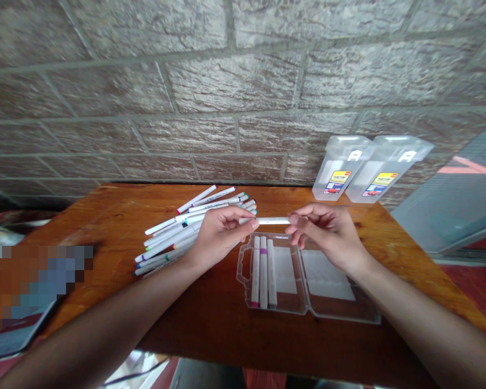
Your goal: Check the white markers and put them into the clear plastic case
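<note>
A white marker [273, 221] is held level between my two hands, above the far edge of an open clear plastic case [308, 309]. My left hand [222, 229] pinches its left end with thumb and fingers. At the other end, the thumb and fingertips of my right hand [324, 229] close on it. Three white markers [263, 273] lie side by side in the left half of the case, one with a purple band. A loose pile of white markers with coloured ends [166, 240] lies to the left, partly hidden behind my left hand.
Two closed translucent marker cases [334, 170] with yellow and blue labels stand at the back right, near the stone-block wall [235, 81]. The wooden table [210, 335] has a dark device [24, 327] at its left, partly pixelated.
</note>
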The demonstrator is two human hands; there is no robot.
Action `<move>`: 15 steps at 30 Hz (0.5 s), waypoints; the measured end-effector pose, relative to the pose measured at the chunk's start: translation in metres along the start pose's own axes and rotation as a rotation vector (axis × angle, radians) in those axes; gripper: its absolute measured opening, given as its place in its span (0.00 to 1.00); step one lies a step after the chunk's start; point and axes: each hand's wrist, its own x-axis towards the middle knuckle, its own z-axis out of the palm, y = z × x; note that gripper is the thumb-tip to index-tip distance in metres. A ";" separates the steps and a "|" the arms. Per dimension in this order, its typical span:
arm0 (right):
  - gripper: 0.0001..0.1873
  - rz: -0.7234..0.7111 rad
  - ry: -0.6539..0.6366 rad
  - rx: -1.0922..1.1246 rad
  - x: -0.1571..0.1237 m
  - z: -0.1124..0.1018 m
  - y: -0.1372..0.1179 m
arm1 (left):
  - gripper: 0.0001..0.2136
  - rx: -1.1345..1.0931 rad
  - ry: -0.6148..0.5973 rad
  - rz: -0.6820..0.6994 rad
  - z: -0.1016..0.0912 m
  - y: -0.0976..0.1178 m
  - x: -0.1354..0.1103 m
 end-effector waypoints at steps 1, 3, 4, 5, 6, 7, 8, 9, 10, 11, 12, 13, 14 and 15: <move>0.15 -0.007 -0.004 -0.038 0.000 0.000 0.001 | 0.13 0.017 -0.005 0.005 0.000 0.000 -0.001; 0.14 -0.036 -0.007 -0.117 -0.001 0.001 0.003 | 0.12 0.061 -0.019 0.020 0.001 0.001 -0.003; 0.13 -0.061 -0.006 -0.152 -0.001 0.002 0.005 | 0.12 0.082 -0.027 0.029 0.001 0.001 -0.004; 0.12 -0.088 -0.004 -0.181 -0.002 0.002 0.006 | 0.12 0.096 -0.034 0.039 0.002 0.001 -0.005; 0.11 -0.114 -0.003 -0.205 -0.002 0.002 0.007 | 0.11 0.103 -0.039 0.047 0.002 0.001 -0.006; 0.10 -0.134 -0.006 -0.226 -0.003 0.002 0.008 | 0.11 0.102 -0.042 0.055 0.003 0.001 -0.006; 0.09 -0.148 -0.012 -0.243 -0.003 0.002 0.008 | 0.10 0.093 -0.042 0.064 0.003 0.000 -0.007; 0.09 -0.156 -0.020 -0.256 -0.003 0.002 0.008 | 0.10 0.079 -0.042 0.072 0.003 0.000 -0.008; 0.09 -0.160 -0.028 -0.267 -0.004 0.002 0.008 | 0.09 0.064 -0.045 0.078 0.003 -0.001 -0.008; 0.10 -0.162 -0.034 -0.277 -0.004 0.002 0.008 | 0.09 0.049 -0.049 0.084 0.003 -0.001 -0.008; 0.10 -0.160 -0.036 -0.283 -0.004 0.002 0.007 | 0.09 0.038 -0.054 0.088 0.003 -0.001 -0.008; 0.10 -0.158 -0.034 -0.283 -0.004 0.002 0.007 | 0.09 0.032 -0.059 0.092 0.003 -0.002 -0.008; 0.11 -0.153 -0.030 -0.280 -0.004 0.001 0.007 | 0.09 0.035 -0.063 0.096 0.002 -0.002 -0.008; 0.11 -0.149 -0.025 -0.275 -0.004 0.001 0.008 | 0.10 0.046 -0.063 0.101 0.002 -0.002 -0.008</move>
